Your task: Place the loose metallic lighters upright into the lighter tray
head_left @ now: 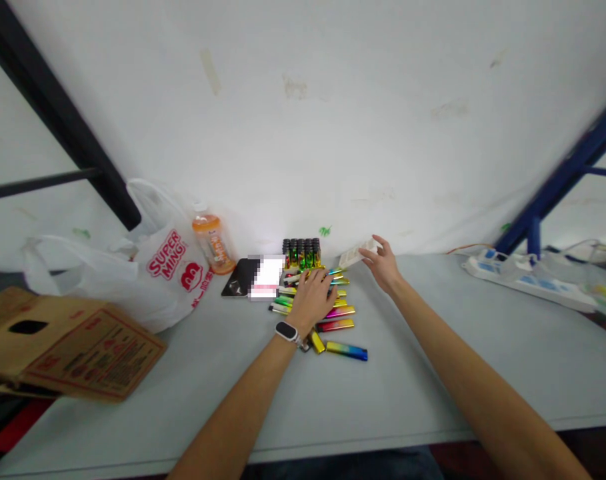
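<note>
Several colourful lighters lie loosely on the grey table, most of them sideways in a rough column. My left hand, with a white smartwatch at the wrist, rests palm down over the pile, fingers stretched out and covering some lighters. Behind it, a block of lighters with black tops stands upright in rows against the wall. Between the thumb and fingers of my right hand is a thin white printed card, tilted above the table to the right of the upright block.
Left of the lighters lie a black flat item and a blurred white patch. Farther left stand an orange drink bottle, a white plastic bag and a cardboard box. A white power strip lies at the right.
</note>
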A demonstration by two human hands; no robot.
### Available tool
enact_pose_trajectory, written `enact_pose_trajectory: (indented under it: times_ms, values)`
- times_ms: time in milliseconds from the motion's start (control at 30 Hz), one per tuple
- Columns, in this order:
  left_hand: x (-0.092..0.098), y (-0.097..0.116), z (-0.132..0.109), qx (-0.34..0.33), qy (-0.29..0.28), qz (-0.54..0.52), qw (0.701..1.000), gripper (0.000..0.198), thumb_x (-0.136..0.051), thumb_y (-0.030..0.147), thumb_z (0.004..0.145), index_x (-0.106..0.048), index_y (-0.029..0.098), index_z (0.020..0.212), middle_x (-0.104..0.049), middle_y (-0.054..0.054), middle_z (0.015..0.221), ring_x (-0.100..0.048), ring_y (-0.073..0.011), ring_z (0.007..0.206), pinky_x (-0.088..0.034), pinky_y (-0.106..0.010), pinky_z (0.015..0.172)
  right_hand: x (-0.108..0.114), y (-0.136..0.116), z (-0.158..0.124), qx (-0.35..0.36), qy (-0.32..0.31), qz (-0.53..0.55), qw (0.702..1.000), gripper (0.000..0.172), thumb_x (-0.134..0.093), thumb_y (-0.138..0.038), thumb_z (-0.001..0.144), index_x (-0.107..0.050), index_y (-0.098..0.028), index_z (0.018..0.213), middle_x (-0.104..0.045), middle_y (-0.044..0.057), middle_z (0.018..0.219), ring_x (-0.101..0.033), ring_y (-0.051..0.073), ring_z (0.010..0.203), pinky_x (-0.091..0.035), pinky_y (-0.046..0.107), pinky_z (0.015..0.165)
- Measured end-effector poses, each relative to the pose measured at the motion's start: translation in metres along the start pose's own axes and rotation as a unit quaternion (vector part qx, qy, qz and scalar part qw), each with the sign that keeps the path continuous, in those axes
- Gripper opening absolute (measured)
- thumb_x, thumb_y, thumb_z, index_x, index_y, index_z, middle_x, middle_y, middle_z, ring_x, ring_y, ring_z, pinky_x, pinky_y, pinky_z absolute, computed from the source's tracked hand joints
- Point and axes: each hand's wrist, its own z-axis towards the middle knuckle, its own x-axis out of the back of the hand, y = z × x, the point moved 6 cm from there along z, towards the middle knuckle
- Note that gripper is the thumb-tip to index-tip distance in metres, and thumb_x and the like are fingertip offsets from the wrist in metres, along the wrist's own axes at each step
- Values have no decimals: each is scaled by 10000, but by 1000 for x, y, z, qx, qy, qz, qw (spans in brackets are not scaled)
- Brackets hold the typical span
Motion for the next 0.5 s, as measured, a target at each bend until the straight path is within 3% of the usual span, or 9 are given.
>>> enact_pose_trajectory:
  times_ms: [167,267,367,500]
  values:
    - [-2,-1,-2,-2,1,8,1000,306,-442,305,970,-619,195,1194,-627,-94,1275,-517,-244,1232,-316,-464,1118,-9,35,16,5,-2,-44,999,735,-761,-275,562,-446,-302,1226,-616,-10,1066,-646,192,965,-544,374,879]
    - [-2,-1,-2,-2,3,13,1000,305,-437,311,971,-621,191,1182,-629,-92,1268,-519,-245,1220,-318,-465,1116,-10,46,20,35,-21,-160,986,711,-690,-270,604,-455,-261,1276,-621,49,1166,-628,237,1041,-525,435,941]
    - [-2,-3,1,0,6,20,1000,288,-424,309,974,-625,195,1146,-632,-88,1254,-523,-242,1206,-321,-459,1114,-11,46,18,77,-49,-327,941,698,-621,-276,693,-452,-200,1366,-600,104,1283,-612,260,1083,-477,454,1012]
    - [-3,-8,9,21,11,28,999,279,-449,319,957,-608,174,1135,-626,-116,1224,-524,-259,1198,-322,-460,1108,-10,40,12,81,-49,-538,838,674,-561,-326,801,-443,-159,1443,-556,159,1342,-577,295,1154,-432,436,1049]
